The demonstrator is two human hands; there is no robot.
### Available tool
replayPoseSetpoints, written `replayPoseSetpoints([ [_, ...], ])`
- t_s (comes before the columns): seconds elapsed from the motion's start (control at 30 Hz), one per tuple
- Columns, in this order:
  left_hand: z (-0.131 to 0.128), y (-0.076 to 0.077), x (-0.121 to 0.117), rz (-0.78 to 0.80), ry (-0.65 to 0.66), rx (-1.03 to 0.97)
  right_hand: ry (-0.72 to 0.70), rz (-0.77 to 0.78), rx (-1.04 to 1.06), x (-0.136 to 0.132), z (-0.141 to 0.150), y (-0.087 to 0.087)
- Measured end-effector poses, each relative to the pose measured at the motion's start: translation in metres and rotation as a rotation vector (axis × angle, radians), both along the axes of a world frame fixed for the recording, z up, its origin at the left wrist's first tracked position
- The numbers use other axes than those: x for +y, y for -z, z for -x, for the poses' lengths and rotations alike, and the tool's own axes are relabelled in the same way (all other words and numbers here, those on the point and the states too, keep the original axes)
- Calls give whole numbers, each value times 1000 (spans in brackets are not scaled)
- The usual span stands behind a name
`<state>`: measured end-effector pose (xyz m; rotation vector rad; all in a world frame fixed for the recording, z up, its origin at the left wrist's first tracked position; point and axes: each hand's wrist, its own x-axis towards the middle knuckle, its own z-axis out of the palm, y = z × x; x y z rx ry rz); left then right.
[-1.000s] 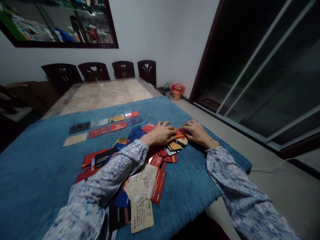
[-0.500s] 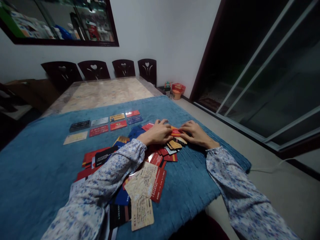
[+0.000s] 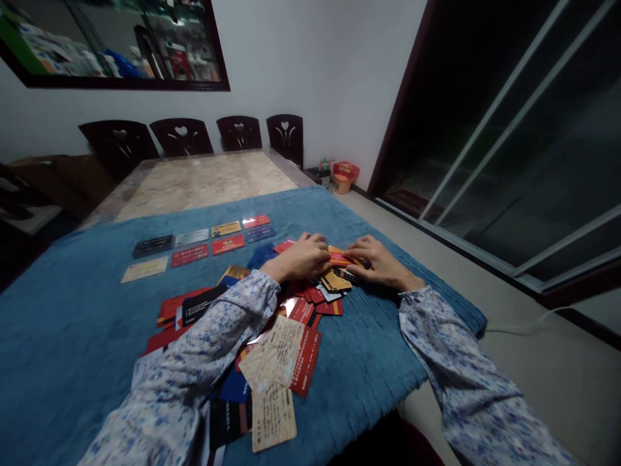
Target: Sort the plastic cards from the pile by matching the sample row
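Above the right part of a loose heap of cards, my left hand (image 3: 305, 255) is closed, its curled fingertips on the left end of a red and yellow card (image 3: 338, 256). My right hand (image 3: 376, 262) pinches cards at the other side, thumb below and fingers above, with a dark edge showing between them. Just under both hands lie a yellow card (image 3: 334, 281) and several red cards. Nearer me, beige cards (image 3: 274, 417) overlap a red card (image 3: 306, 362) and blue and black ones. My left sleeve hides part of the heap.
Farther left, two rows of cards lie apart on the blue cloth (image 3: 87, 310), among them a dark stack (image 3: 154, 246), a beige card (image 3: 144, 269) and a red card (image 3: 228, 244). The cloth's right edge drops off beside my right forearm. Chairs (image 3: 240, 134) stand behind the table.
My right thumb and fingers have closed in around the cards' right side, and a dark edge now shows between them. My left hand has shifted only slightly left.
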<state>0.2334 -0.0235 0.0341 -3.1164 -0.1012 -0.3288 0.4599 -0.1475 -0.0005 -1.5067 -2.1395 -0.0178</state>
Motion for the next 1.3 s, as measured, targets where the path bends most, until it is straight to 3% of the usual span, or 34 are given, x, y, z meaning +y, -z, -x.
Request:
replayPoseSetpoints([
  [0.27,4,-4,7,33,-2,-42,-28,-50,49,-2,8,-10],
  [0.53,4,-12,4,69,-13,-119,31,-124,14,2,7,-6],
  [0.9,0,0,14,128,-44,-242,60,-182,80,4,10,-2],
  [1.3,4,0,12,164,-134,-251,120,-170,96,5,12,3],
])
